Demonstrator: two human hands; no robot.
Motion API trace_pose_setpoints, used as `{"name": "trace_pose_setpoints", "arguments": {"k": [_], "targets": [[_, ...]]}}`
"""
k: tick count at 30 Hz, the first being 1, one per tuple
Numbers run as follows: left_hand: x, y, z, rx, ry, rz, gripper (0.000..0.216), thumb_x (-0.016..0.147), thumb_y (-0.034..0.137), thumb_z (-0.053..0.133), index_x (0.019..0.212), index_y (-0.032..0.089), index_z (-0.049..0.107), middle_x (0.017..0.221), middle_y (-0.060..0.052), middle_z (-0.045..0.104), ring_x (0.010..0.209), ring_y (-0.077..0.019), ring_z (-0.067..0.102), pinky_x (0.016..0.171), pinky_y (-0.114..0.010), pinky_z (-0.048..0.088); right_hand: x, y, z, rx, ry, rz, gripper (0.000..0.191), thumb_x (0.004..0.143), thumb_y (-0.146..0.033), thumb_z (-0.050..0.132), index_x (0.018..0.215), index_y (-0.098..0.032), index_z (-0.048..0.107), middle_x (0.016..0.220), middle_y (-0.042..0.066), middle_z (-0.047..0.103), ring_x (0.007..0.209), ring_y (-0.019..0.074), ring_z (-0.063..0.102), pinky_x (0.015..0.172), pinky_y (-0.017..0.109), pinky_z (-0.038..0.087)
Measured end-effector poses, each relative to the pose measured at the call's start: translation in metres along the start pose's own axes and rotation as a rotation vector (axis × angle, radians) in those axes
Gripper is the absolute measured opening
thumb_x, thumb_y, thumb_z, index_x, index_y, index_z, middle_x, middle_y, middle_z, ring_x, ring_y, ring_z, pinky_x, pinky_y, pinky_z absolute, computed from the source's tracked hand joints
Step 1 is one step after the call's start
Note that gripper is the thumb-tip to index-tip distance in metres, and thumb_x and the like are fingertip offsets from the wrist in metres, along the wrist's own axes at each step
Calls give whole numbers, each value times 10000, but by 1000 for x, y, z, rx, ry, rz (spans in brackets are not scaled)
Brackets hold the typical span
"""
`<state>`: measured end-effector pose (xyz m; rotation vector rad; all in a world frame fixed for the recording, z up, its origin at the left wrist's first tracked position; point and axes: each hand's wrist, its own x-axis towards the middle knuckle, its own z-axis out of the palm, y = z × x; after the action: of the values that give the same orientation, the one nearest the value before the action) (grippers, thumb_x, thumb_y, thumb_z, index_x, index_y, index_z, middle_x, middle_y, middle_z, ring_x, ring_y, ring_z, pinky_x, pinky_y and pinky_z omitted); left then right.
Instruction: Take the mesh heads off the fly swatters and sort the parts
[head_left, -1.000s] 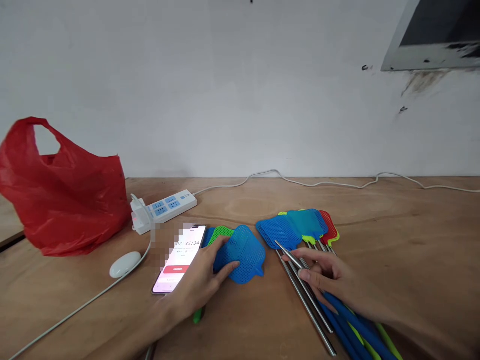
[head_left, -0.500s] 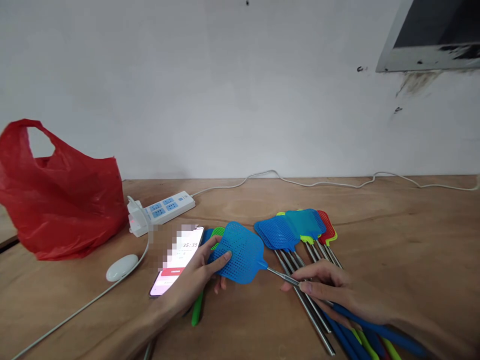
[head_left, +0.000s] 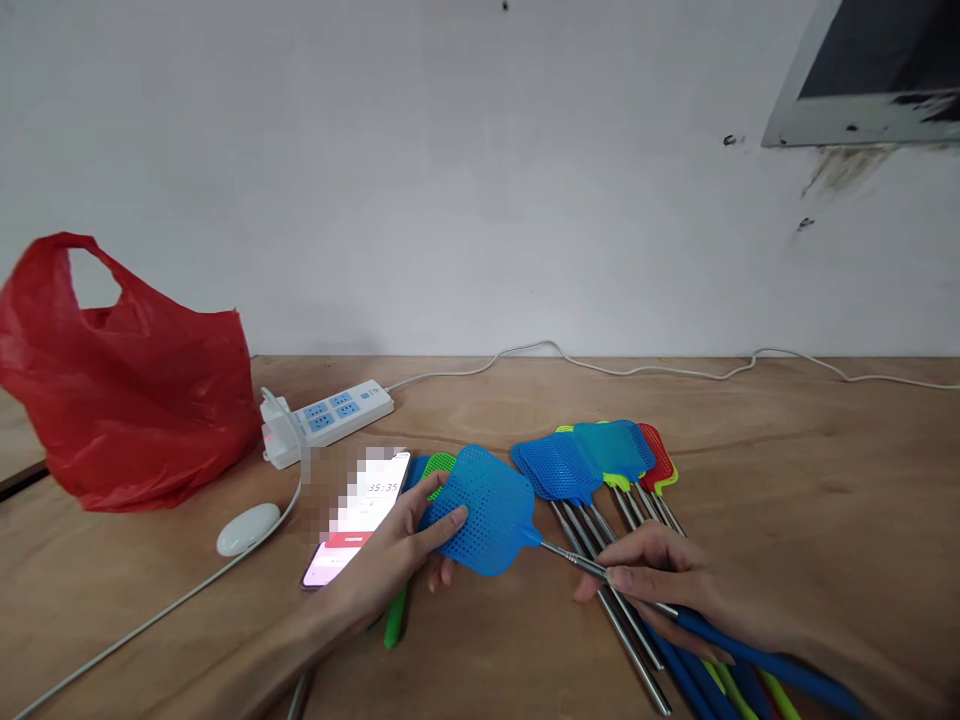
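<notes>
A blue fly swatter (head_left: 491, 510) with a telescopic metal shaft and blue handle is held between both hands, above the wooden table. My left hand (head_left: 409, 545) pinches the left edge of its perforated head, thumb on top. My right hand (head_left: 660, 580) grips the metal shaft between thumb and fingers; the blue handle runs out below it to the lower right. Under my right hand lies a row of fly swatters (head_left: 559, 467) with blue, yellow-green and red heads and metal shafts. Beneath my left hand are a green fly swatter (head_left: 436, 463) and a blue one, partly hidden.
A phone (head_left: 367, 510) with a lit timer lies left of my left hand. Behind it is a white power strip (head_left: 345, 412) with a plugged-in charger. A red plastic bag (head_left: 135, 390) stands at far left, near a white oval device (head_left: 247, 530) and its cable.
The view has shifted slightly. My right hand has moved slightly along the shaft toward the handle, and a little more metal shows behind it. My left hand keeps its hold on the head.
</notes>
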<state>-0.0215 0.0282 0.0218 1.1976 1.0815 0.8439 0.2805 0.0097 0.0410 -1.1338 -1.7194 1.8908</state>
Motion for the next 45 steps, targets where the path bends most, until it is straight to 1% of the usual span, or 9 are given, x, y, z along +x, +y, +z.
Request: {"name": "trace_pose_setpoints", "arguments": {"k": [13,19,23,26,30,35,38,41,45], "targets": [[-8,-3,10,108,-11,87,931,872,557,672,1530,129,174,531,84,588,487,-145,551,520,-257,451,1,5,10,27,1,-22,544,891,-633,559,1071,-146,720,354,-118,372,264,53,252,306,178,182],[4,2,5,-142,-57,-46,705,905,661,554,1392,182,380,532,82,529,400,-99,426,361,-182,273,1,-7,5,2,132,-47,496,863,-632,596,842,-159,746,368,-84,401,335,58,304,393,209,220],[11,4,1,-242,-100,-67,539,912,657,532,1207,207,507,740,26,630,411,-63,413,342,-154,259,7,-1,2,255,338,-104,458,782,-625,707,739,-169,733,490,-55,479,391,45,346,393,195,241],[11,2,1,-143,-166,-76,458,927,622,544,1078,191,577,752,11,644,436,-70,467,350,-151,316,8,3,5,457,427,-144,333,782,-506,781,935,-211,757,646,-31,588,508,61,490,443,161,369],[6,3,6,0,-235,-52,426,913,592,585,924,168,625,708,8,643,442,-75,492,372,-163,389,8,4,11,493,351,-211,260,831,-427,769,1000,-229,760,896,36,720,780,133,673,641,200,530],[-2,4,10,188,-294,-6,490,908,639,559,943,158,642,889,-35,691,462,-64,495,416,-192,410,15,8,16,461,340,-242,220,854,-412,750,975,-230,778,1000,56,747,849,152,708,750,246,560],[-7,2,13,301,-398,2,466,936,616,542,1009,166,640,829,-19,676,523,-80,481,480,-202,376,17,14,19,458,317,-249,209,876,-400,728,1001,-241,781,1073,68,742,908,171,708,781,275,561],[-10,1,15,355,-472,51,420,932,597,569,942,179,608,684,36,549,608,-108,454,543,-220,332,17,19,22,461,280,-253,219,894,-392,703,1038,-244,779,1176,91,719,960,195,696,790,304,560],[-12,8,13,492,-390,135,388,961,566,524,848,196,556,692,59,380,624,-118,331,540,-241,267,14,14,15,567,323,-273,240,877,-400,708,1054,-250,767,1121,83,735,882,190,678,685,289,550]]}}
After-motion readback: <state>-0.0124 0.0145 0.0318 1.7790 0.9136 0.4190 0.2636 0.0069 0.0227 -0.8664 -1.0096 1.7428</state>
